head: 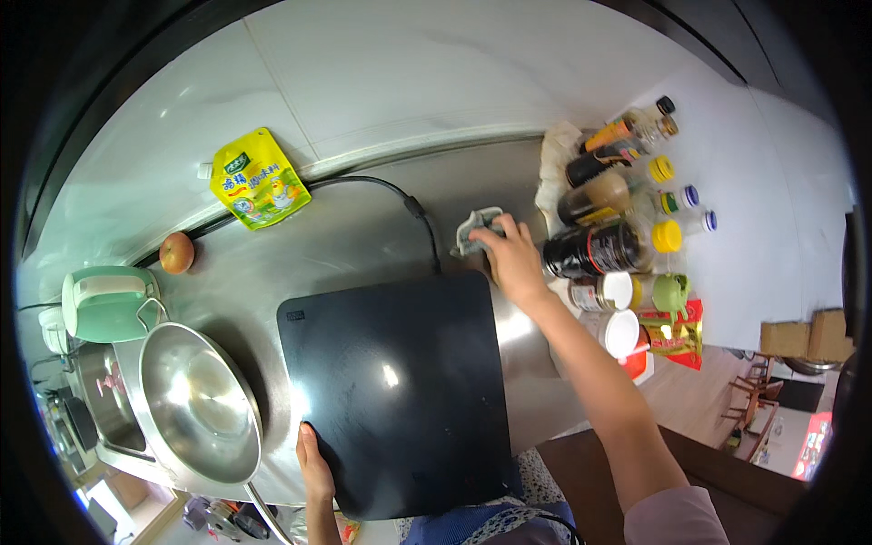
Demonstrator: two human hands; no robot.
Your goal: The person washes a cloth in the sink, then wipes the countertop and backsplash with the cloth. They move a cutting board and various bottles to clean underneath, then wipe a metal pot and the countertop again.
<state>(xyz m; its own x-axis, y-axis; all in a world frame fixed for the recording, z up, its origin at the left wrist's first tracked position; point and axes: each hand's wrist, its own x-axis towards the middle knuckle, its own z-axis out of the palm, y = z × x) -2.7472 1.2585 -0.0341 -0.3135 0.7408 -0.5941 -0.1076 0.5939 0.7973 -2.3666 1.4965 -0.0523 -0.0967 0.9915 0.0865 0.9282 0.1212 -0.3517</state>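
Note:
My right hand (516, 262) presses a crumpled grey-white cloth (470, 231) onto the stainless steel counter (340, 238), behind a black induction cooktop (402, 388). My left hand (315, 463) grips the near left edge of that cooktop; the fingers beneath it are hidden. The cooktop's dark flat top reflects a light, and its near edge reaches my apron (463, 524). From its far edge a black power cord (412, 204) curves back to the wall.
A steel frying pan (197, 402) stands left, beside a sink (105, 395) and a green appliance (109, 303). Along the wall are an apple (176, 253) and a yellow seasoning pouch (259, 180). Several sauce bottles (593, 250) and jars (613, 334) crowd the right, close to my right forearm.

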